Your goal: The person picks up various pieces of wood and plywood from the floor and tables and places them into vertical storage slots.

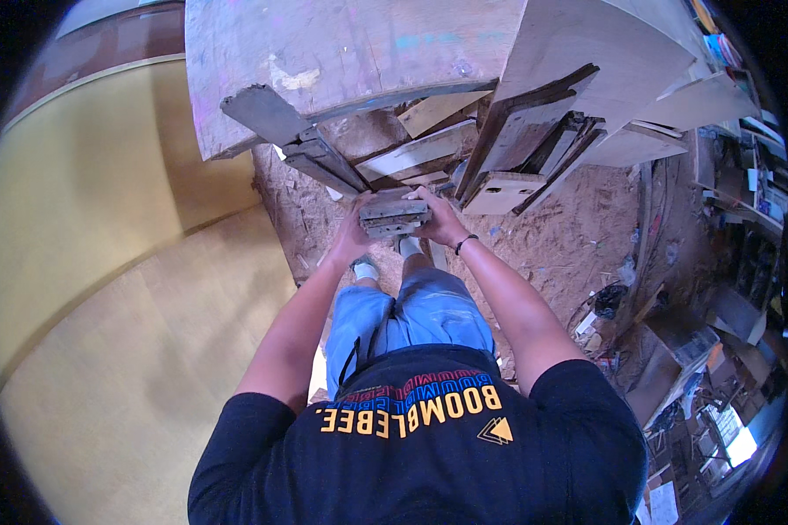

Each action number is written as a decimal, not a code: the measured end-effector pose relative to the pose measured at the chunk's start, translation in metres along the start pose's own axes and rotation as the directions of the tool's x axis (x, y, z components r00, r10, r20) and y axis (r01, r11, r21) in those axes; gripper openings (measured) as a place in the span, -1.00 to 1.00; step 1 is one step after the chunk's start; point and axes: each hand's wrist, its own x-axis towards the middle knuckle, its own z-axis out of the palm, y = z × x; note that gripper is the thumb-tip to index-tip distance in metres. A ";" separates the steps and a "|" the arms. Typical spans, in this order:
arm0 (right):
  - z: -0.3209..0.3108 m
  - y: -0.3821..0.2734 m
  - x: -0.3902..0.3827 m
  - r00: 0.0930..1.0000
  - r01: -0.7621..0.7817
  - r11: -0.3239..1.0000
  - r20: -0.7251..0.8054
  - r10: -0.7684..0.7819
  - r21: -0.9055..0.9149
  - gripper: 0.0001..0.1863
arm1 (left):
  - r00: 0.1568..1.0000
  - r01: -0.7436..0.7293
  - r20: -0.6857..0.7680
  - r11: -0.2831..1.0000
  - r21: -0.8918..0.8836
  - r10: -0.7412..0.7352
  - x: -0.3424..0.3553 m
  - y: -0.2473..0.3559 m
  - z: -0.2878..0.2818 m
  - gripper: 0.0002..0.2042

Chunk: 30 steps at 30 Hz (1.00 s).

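Wooden plank stack is held in front of the person's legs in the head view, above the dirt floor. The left hand and right hand have their fingers closed around its opposite ends. These pieces are already together in one bundle; outside it, dark planks and a two-holed pale board stand tilted beyond, in neither hand.

We wear a black T-shirt with short sleeves, its chest carrying blocky lettering in yellow, blue and red beside a yellow triangular emblem. Our shorts are faded blue, with a thin dark cord. A dark bracelet circles the wrist above our right hand.
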 end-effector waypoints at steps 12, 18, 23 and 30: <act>0.024 -0.070 -0.022 0.982 0.103 0.963 0.179 -0.059 -0.250 -0.27 | 0.996 0.031 -0.080 0.988 -0.149 -0.043 -0.067 0.025 -0.023 -0.40; 0.033 -0.171 -0.032 0.919 0.312 0.940 0.293 -0.263 -0.135 -0.33 | 0.969 -0.180 -0.179 0.983 -0.047 0.169 -0.108 0.103 -0.069 -0.43; 0.059 -0.220 -0.031 0.851 0.391 0.920 0.379 -0.363 0.003 -0.39 | 0.941 -0.241 -0.276 0.961 -0.136 0.197 -0.145 0.146 -0.100 -0.44; 0.120 -0.289 -0.048 0.839 0.457 0.887 0.363 -0.405 -0.065 -0.34 | 0.946 0.058 -0.285 0.949 -0.311 -0.151 -0.223 0.113 -0.077 -0.06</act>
